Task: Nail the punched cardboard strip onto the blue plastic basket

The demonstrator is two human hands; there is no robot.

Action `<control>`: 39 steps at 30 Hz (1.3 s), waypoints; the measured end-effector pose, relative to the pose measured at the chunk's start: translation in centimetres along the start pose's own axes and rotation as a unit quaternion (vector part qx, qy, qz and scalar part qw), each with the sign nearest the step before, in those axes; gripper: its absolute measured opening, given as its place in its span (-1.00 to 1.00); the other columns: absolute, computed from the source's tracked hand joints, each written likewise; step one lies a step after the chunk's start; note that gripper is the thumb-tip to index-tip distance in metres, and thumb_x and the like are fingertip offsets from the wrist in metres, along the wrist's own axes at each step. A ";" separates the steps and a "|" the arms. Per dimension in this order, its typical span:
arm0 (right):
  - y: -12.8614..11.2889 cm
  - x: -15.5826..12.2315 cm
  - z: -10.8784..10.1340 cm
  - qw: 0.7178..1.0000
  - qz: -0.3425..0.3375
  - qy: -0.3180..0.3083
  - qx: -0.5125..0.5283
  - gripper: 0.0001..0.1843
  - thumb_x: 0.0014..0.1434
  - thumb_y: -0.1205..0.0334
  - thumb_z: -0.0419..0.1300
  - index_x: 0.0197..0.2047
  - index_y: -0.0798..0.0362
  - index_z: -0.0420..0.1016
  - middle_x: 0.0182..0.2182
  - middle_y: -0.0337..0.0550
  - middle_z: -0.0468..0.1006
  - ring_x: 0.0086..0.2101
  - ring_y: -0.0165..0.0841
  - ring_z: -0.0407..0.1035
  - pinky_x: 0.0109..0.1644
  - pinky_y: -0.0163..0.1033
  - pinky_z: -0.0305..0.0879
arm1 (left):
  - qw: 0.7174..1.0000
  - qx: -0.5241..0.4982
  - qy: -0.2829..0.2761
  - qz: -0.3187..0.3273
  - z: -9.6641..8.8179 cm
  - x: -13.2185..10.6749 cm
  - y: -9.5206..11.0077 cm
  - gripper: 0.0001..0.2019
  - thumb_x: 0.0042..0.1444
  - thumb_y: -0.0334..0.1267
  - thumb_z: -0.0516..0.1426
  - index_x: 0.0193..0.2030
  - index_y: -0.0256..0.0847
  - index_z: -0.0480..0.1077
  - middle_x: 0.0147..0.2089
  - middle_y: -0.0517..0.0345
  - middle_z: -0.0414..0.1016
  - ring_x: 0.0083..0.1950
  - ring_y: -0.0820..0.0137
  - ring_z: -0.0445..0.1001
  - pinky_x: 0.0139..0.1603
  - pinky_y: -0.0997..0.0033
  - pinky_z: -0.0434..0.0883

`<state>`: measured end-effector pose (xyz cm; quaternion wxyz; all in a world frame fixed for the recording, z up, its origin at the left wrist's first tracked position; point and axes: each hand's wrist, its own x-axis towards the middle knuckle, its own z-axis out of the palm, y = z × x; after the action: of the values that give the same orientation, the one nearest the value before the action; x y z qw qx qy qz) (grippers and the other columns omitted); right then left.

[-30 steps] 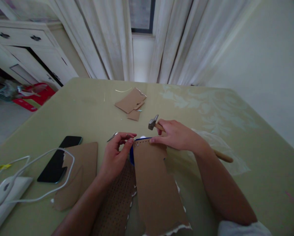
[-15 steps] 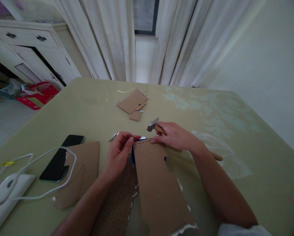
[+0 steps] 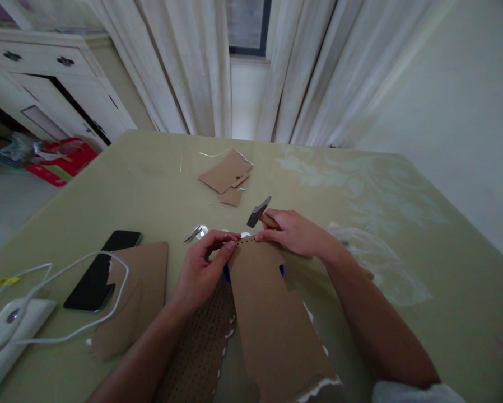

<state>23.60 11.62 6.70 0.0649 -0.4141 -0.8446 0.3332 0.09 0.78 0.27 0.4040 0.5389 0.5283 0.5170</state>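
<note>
My right hand (image 3: 296, 232) is closed round the wooden handle of a small hammer (image 3: 259, 211), whose metal head points left just above the table. Its fingertips also press the top edge of a long brown cardboard strip (image 3: 272, 313) with a row of small holes. My left hand (image 3: 203, 268) pinches that same top edge at its left corner, possibly with a small nail I cannot make out. A blue object (image 3: 226, 273) shows under the strip. A perforated cardboard piece (image 3: 199, 347) lies beneath my left wrist.
A black phone (image 3: 102, 268) and a white cable (image 3: 66, 302) lie at the left beside another cardboard piece (image 3: 140, 291) and a white device (image 3: 8, 330). Cardboard scraps (image 3: 226, 176) sit farther back. Small metal bits (image 3: 198, 232) and a clear plastic sheet (image 3: 381, 263) lie nearby.
The hammer head has tilted and shifted slightly left and down toward the strip's top edge. My left hand's pinch has moved a little right along that edge.
</note>
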 end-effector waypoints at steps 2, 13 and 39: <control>0.2 0.1 0.1 1.000 -0.003 0.003 -0.008 -0.66 0.40 -0.03 0.32 -0.25 -0.01 0.35 -0.36 -0.29 0.44 -0.30 -0.30 0.33 -0.17 -0.21 0.13 | 1.000 0.026 -0.001 0.013 0.0 -0.1 0.0 -0.83 0.42 -0.11 0.29 -0.04 -0.11 0.66 0.02 0.02 0.77 0.04 0.22 0.72 0.11 0.23 0.62; 0.3 0.3 0.3 1.000 -0.003 0.010 -0.020 -0.64 0.37 -0.02 0.36 -0.28 -0.03 0.32 -0.33 -0.25 0.46 -0.29 -0.27 0.34 -0.16 -0.20 0.13 | 0.974 0.184 -0.008 0.134 -0.2 -0.5 0.9 -0.87 0.50 -0.29 0.20 0.02 -0.12 0.61 0.05 0.10 0.77 0.05 0.30 0.71 0.12 0.32 0.59; -8.2 -5.0 -1.1 0.991 -0.048 0.080 -0.101 -0.74 0.59 0.12 0.18 -0.06 0.02 0.66 -0.24 -0.07 0.73 -0.25 -0.22 0.57 -0.13 -0.18 0.27 | 0.930 0.292 -0.027 0.221 0.0 -0.7 1.4 -0.83 0.49 -0.43 0.15 -0.01 -0.19 0.59 -0.02 0.01 0.74 -0.01 0.26 0.70 0.05 0.31 0.59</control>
<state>21.90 4.95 13.44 0.1057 -0.4032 -0.8847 0.2085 0.36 -0.08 1.54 0.1184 0.7498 0.5124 0.4015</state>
